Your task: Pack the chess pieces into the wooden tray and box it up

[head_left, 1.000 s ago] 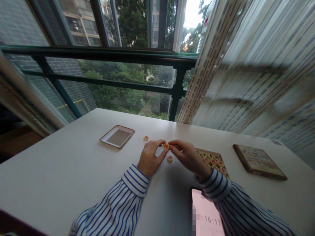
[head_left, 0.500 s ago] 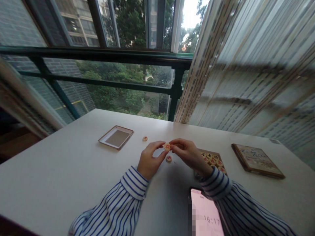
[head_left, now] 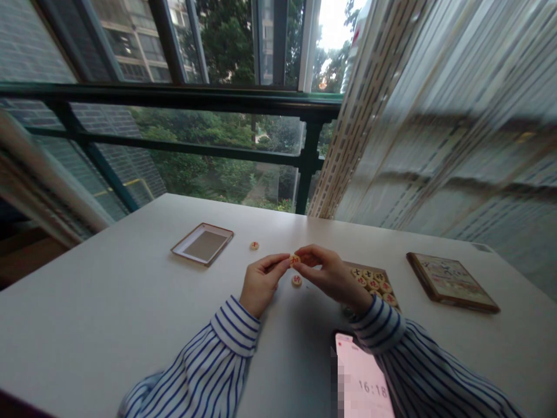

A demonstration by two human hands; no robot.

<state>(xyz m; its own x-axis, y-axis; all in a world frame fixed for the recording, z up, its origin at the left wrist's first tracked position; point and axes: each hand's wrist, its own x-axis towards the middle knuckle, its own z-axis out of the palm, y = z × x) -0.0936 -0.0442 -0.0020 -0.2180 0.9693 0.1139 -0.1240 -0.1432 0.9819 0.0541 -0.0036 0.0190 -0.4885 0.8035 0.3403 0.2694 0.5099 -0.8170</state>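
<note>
My left hand (head_left: 260, 283) and my right hand (head_left: 327, 274) meet above the white table (head_left: 108, 302), both pinching one round wooden chess piece (head_left: 295, 260) with a red character. Just below it a second piece (head_left: 296, 280) lies flat on the table. A third piece (head_left: 255, 245) lies farther back to the left. By my right wrist sits a wooden box (head_left: 372, 281) filled with several more pieces, partly hidden by my hand and sleeve.
An empty shallow tray (head_left: 202, 244) lies at the back left. A flat printed box lid (head_left: 451, 281) rests at the right. A phone (head_left: 365, 383) showing a clock sits near the front edge. Window railing and a striped curtain stand behind the table.
Both hands keep hold of the same piece and have tilted it a little. The view has shifted slightly and the phone clock has advanced by a second.
</note>
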